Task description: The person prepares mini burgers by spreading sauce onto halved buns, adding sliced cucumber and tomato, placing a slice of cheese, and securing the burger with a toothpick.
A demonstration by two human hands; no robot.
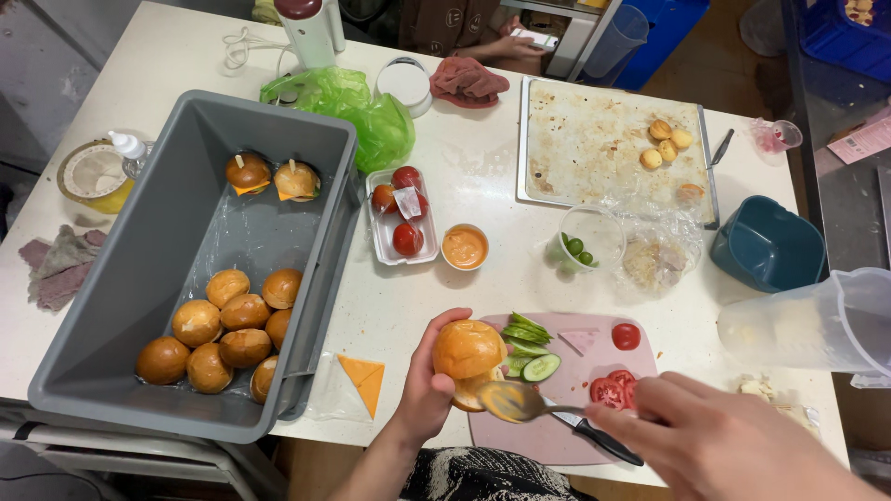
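My left hand (429, 390) has its grip wrapped around a small round bun (469, 351), glossy and golden-brown on top, split open with the lower half hanging just below the lid; it is held above the near edge of the pink plastic cutting board (557, 436); my right hand (719, 441), blurred and close to the lens, has its grip closed on a metal spoon (512, 401) whose bowl is smeared with orange sauce and sits just under the bun, though I cannot say for sure that they touch; a black-handled knife (594, 434) lies on the board beside cucumber slices (529, 348) and cut tomato (611, 388); further up the pale counter (483, 176) stands a little tub of smooth orange sauce (464, 248); left of it, a deep grey plastic bin (139, 390) holds more shiny buns.
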